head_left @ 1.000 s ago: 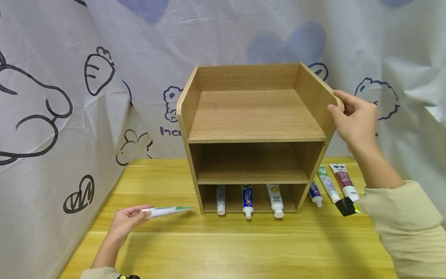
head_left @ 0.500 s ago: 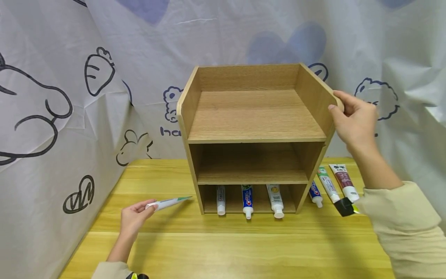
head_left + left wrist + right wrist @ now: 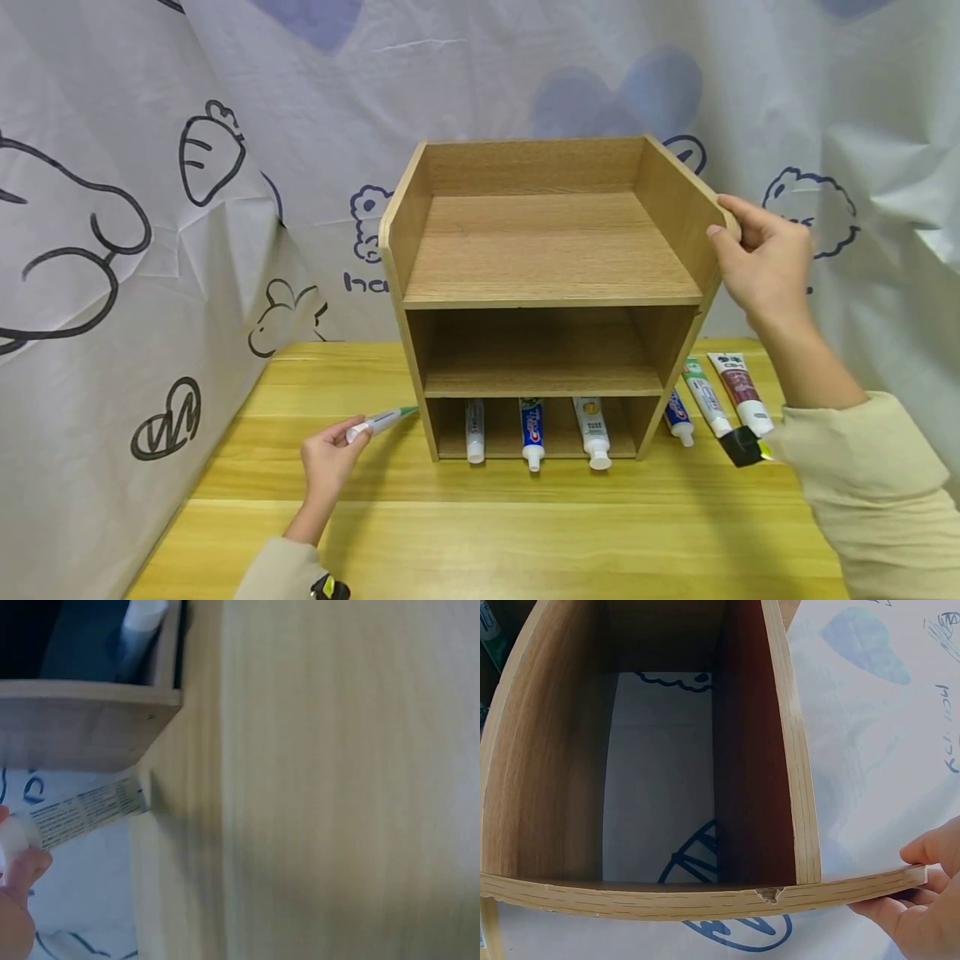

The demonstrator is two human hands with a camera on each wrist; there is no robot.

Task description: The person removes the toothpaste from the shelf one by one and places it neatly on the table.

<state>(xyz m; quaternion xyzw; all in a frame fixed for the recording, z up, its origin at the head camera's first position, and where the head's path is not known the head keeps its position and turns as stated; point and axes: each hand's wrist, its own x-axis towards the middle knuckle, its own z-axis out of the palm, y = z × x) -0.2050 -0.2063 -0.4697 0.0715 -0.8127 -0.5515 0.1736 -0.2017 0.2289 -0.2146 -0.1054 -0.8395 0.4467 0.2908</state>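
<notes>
Head camera looks forward-down from in front of the light-brown, three-tier wooden shelf [image 3: 555, 250]. Wrist views sit nearer: left by its lower left corner [image 3: 169, 699], right facing its middle compartment [image 3: 551, 765]. All share the shelf.

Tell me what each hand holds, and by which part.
The left hand holds a white toothpaste tube by its cap end; the right hand grips the wooden shelf unit by its top right front corner.

The shelf [image 3: 555, 246] hides the far ends of three tubes [image 3: 532, 429] inside; the left wrist view crops the left hand [image 3: 15, 919] and blurs print on the held tube [image 3: 86, 814].
</notes>
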